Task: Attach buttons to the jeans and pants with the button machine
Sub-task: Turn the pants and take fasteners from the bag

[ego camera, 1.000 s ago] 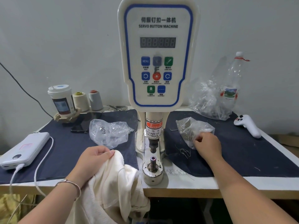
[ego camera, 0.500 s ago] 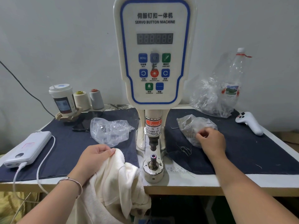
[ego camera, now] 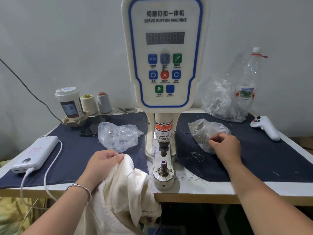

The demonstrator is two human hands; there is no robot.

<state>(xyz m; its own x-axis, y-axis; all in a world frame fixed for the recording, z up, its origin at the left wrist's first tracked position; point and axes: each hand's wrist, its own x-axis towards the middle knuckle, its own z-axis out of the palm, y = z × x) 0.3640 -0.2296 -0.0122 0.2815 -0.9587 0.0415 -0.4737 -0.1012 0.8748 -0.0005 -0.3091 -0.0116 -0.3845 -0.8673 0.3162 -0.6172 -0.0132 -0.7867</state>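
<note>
cream pants (ego camera: 118,192): a soft, light, limp garment, bunched at 7 o'clock of the button machine (ego camera: 165,65) and spilling over the table edge (ego camera: 203,192). it will likely sag and fold wherever it is unsupported, so it is best taken close to the button spot, with the cloth spread flat over the lower die (ego camera: 163,164). left hand (ego camera: 103,164): fingers and thumb curled, gripping a fold of the pants at the table edge. right hand (ego camera: 227,146): at 3 o'clock of the die, fingertips pinching into the small plastic bag (ego camera: 201,131); whether a button is held cannot be told. a second clear bag (ego camera: 118,136) with small metal parts lies at 10 o'clock. at 9 o'clock a power bank (ego camera: 33,153) with its cable (ego camera: 50,167); at 11 o'clock a cup (ego camera: 69,102) and two thread cones (ego camera: 95,104); at 2 o'clock a crumpled bag with a bottle (ego camera: 245,89); a white controller (ego camera: 265,128) at 3 o'clock. the punch (ego camera: 163,148) hangs just over the die, and fingers must keep out of that gap.
</note>
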